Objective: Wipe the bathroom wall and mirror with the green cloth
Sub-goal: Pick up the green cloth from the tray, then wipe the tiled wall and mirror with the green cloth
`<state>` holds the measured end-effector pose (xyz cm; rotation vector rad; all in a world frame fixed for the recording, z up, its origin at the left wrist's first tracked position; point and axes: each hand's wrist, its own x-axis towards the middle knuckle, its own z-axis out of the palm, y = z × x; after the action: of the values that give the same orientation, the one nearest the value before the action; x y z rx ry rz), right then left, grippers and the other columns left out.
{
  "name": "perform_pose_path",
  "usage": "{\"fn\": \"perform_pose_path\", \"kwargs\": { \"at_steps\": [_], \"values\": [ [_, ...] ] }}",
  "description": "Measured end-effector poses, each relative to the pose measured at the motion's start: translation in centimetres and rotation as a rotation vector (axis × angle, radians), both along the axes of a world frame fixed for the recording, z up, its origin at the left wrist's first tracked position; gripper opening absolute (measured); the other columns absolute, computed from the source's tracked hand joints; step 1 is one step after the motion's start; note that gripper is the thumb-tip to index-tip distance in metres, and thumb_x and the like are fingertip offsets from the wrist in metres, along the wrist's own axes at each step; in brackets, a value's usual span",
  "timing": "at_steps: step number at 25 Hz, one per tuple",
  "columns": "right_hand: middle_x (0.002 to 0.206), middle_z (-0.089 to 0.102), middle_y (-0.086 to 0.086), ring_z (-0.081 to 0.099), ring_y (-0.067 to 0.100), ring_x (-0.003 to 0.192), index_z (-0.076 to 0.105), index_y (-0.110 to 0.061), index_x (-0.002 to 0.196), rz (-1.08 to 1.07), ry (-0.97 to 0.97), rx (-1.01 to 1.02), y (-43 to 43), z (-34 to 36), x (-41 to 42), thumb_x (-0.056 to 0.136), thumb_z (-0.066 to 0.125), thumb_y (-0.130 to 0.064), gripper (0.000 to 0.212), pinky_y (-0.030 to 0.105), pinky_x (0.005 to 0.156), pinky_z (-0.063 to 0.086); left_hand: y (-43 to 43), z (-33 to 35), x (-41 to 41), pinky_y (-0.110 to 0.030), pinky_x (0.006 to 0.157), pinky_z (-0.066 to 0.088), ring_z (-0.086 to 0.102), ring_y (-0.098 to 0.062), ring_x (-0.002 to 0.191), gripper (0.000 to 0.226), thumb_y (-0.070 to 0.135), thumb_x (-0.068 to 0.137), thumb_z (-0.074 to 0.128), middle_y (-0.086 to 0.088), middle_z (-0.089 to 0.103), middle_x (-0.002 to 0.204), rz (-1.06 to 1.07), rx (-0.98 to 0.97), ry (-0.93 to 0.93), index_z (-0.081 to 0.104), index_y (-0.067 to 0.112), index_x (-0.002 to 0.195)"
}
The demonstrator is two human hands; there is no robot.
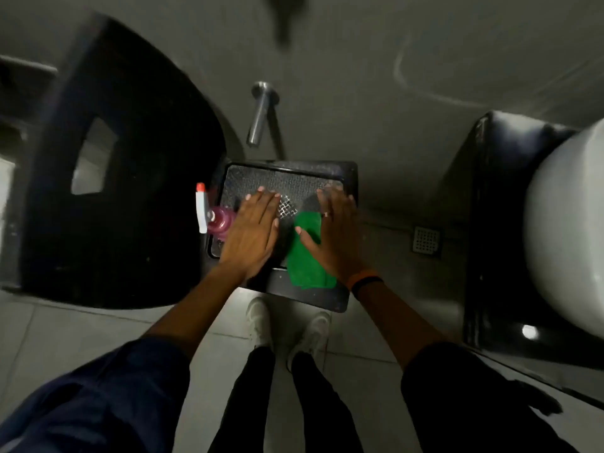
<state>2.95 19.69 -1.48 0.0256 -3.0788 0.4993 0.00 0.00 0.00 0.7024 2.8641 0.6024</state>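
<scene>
Both hands hover flat, palms down and fingers spread, gripping nothing, over a dark sink (pixel 346 178). The green cloth (pixel 307 256) lies draped over the sink's near rim, just under the thumb side of the right hand (pixel 333 230). The left hand (pixel 251 233) is beside it, apart. A pink spray bottle (pixel 215 217) stands just left of the left hand. A tap (pixel 261 112) juts out beyond the fingertips.

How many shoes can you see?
2. Both shoes stand on the floor tiles just below the black sink: one on the left, one on the right. Neither looks hidden.
</scene>
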Motion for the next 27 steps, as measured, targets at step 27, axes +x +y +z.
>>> {"fn": "perform_pose_path", "kwargs": {
  "at_steps": [27],
  "values": [
    [0.136,0.064,0.013,0.059,0.036,0.121,0.067,-0.015,0.133,-0.073,0.552,-0.130,4.7,11.8,-6.4,0.093,0.061,-0.007,0.041,0.045,0.099,0.048,5.7,12.7,-7.6,-0.045,0.129,0.010,0.019,-0.029,0.156,0.067,0.014,0.091,0.048,-0.015,0.031,0.164,-0.087,0.143,0.431,0.031,0.001,0.154]
  ]
}}
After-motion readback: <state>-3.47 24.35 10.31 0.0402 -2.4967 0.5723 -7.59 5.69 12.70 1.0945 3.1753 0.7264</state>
